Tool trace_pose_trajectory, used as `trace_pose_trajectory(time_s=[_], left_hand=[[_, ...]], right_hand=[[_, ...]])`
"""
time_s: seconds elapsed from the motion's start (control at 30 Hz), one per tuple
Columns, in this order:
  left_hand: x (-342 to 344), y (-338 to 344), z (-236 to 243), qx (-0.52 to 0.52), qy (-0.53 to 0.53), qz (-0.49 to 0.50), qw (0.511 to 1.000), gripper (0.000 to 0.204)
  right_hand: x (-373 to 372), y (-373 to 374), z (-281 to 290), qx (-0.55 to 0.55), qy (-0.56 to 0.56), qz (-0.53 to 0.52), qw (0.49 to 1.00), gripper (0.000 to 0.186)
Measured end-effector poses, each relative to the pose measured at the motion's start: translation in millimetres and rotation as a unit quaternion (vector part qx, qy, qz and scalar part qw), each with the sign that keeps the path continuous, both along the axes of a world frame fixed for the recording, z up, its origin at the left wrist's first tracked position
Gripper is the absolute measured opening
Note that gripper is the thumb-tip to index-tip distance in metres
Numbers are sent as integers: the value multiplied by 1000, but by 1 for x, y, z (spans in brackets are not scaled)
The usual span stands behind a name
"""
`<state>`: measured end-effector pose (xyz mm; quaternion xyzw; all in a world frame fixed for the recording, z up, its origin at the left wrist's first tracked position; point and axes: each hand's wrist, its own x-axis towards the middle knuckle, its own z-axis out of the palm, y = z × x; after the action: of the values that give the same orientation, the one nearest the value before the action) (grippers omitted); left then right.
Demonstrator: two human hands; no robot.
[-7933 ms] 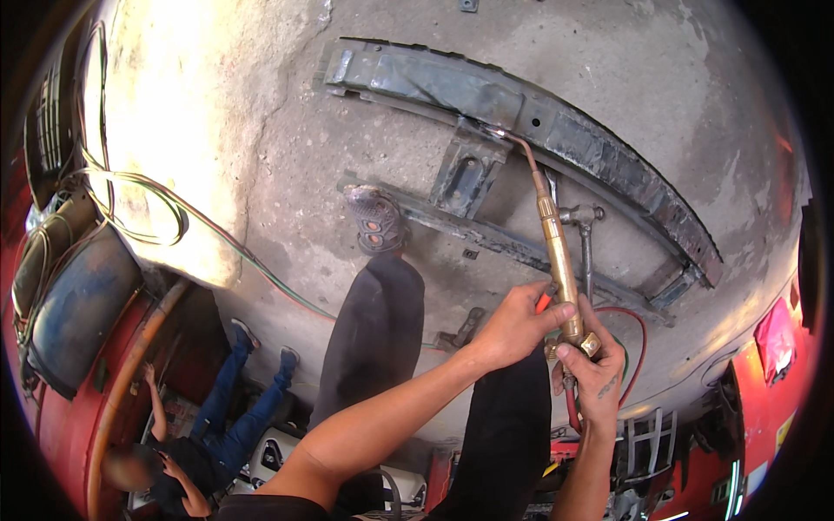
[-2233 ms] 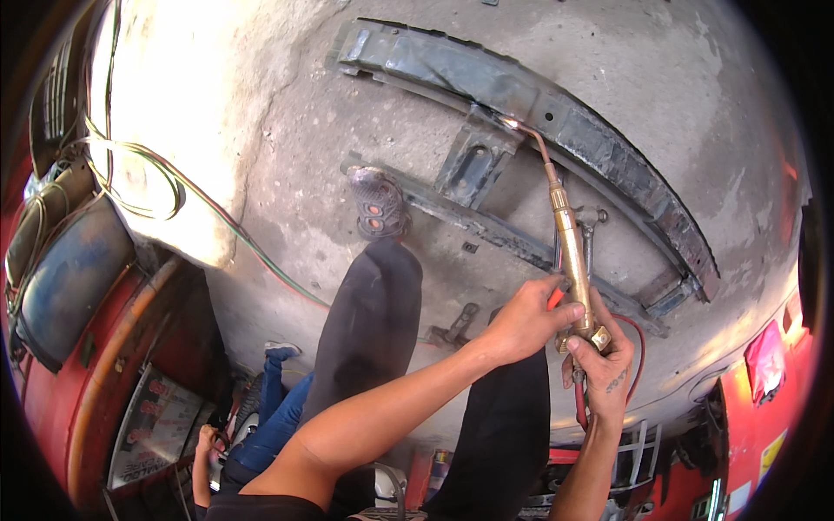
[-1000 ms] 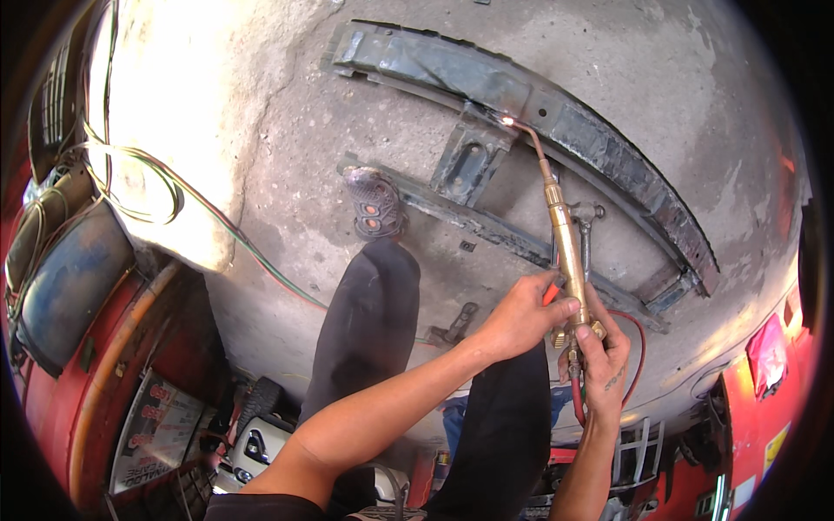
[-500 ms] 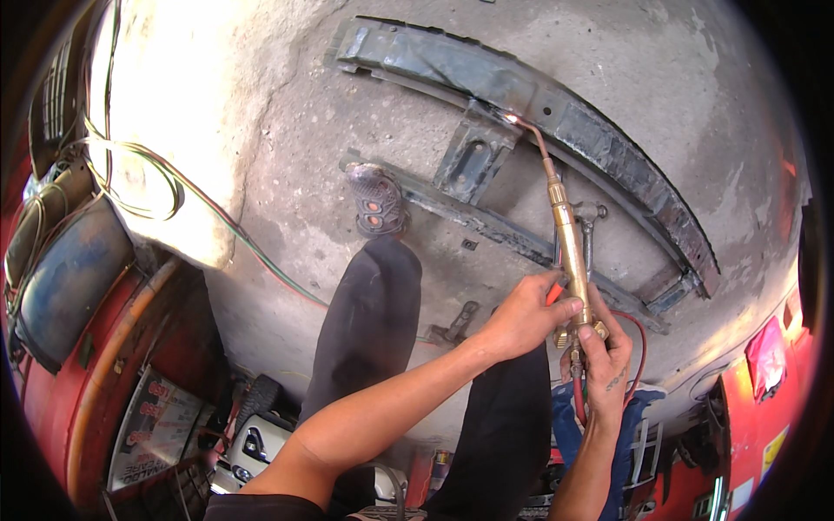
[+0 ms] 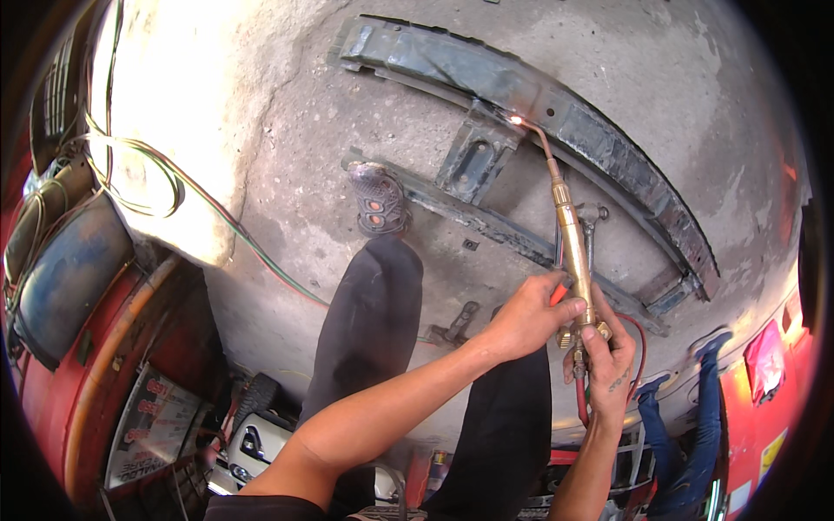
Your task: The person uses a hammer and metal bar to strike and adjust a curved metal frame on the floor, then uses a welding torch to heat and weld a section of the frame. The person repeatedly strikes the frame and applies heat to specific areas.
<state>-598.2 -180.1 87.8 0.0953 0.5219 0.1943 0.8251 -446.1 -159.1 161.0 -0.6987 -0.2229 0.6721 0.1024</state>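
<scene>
Co-worker's blue-trousered legs [image 5: 709, 401] moved rightward, left fingers [image 5: 568, 309] and right fingers [image 5: 598, 347] gripping brass torch [image 5: 572, 252]

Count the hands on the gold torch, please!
2: the left hand, also holding something orange, touches the torch on its left side; the right hand holds its lower end.

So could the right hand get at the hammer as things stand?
Probably not without letting go first: the right hand grips the torch, whose body also seems to overlap the hammer in this view.
</scene>
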Motion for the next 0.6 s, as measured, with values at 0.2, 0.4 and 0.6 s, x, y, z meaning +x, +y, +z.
trace_pose_trajectory(time_s=[0.2, 0.4, 0.6], left_hand=[[1, 0, 0, 10, -1, 7, 1000, 37], [0, 1, 0, 6, -8, 6, 1000, 40], [-2, 6, 3, -4, -9, -4, 1000, 44]], right_hand=[[3, 3, -2, -3, 3, 17, 1000, 63], [0, 6, -1, -1, -2, 27, 1000, 63], [1, 10, 1, -8, 13, 0, 1000, 57]])
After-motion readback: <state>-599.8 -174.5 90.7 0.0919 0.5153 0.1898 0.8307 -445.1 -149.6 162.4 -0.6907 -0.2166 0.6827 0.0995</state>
